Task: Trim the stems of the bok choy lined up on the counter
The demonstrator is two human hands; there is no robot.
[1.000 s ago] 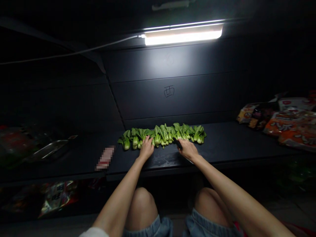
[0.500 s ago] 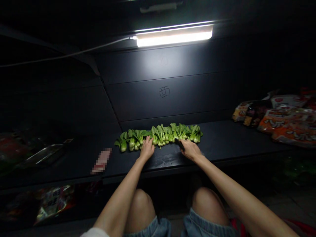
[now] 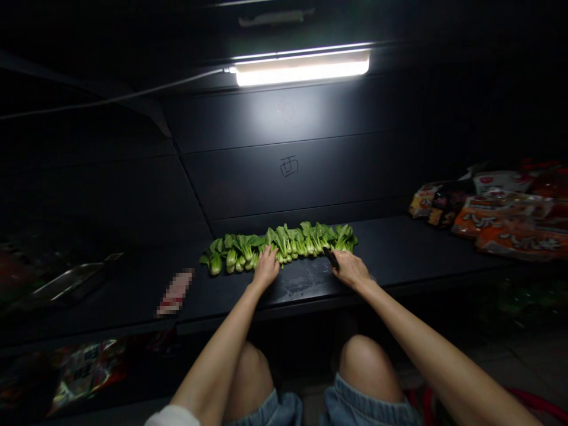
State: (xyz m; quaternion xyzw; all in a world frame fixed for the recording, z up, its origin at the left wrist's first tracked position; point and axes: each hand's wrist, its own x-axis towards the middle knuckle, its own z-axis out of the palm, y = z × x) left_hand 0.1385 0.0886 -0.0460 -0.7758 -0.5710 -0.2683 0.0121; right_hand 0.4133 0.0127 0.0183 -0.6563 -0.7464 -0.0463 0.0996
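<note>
The one camera rides on the person's head, above and behind the left hand [image 3: 266, 269] and right hand [image 3: 350, 269], facing forward and tilted down over the tabletop [image 3: 399, 248]. Its very wide view runs from the knees [image 3: 368, 367] at the near bottom edge, across the row of bok choy [image 3: 277, 248] at close range, to the dark panel wall [image 3: 284, 165] and LED light bar [image 3: 302, 70] at the far side, with food packets [image 3: 501, 225] at the right.

A flat pink-and-white item [image 3: 175, 291] (markings pixelated beyond reading)
</note>
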